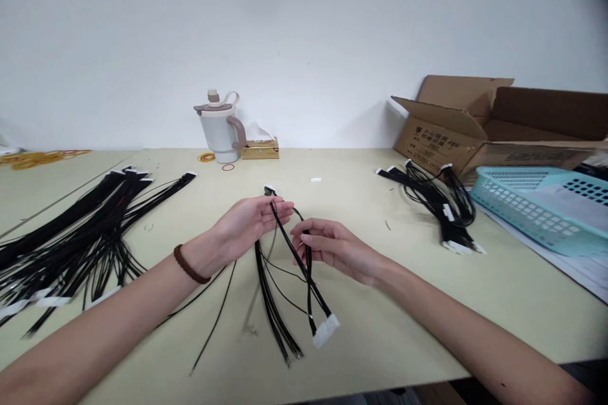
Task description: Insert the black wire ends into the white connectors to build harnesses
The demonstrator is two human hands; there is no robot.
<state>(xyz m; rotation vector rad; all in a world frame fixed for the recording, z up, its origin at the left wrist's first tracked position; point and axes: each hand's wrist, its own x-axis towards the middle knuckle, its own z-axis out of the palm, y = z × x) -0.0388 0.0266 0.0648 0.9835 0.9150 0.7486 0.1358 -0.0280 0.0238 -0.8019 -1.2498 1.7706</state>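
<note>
A black wire harness [291, 240] with a white connector and label [326, 330] hangs in front of me, its loose wire ends fanning down toward the table. My left hand [247, 221] supports it near the top, fingers long and pressed together with wires across them; a small white connector [270, 190] sticks out just beyond. Curled round a pair of the wires is my right hand [327, 243], its thumb and forefinger close together. A large pile of similar black harnesses [109, 221] lies to the left. A smaller bundle [432, 202] rests at the right.
Against the wall stand a tumbler [218, 130] and a tissue box [260, 150]. Rubber bands [42, 158] lie at the back left. An open cardboard box [441, 133] and a turquoise basket [517, 212] take up the right side, with paper under the basket.
</note>
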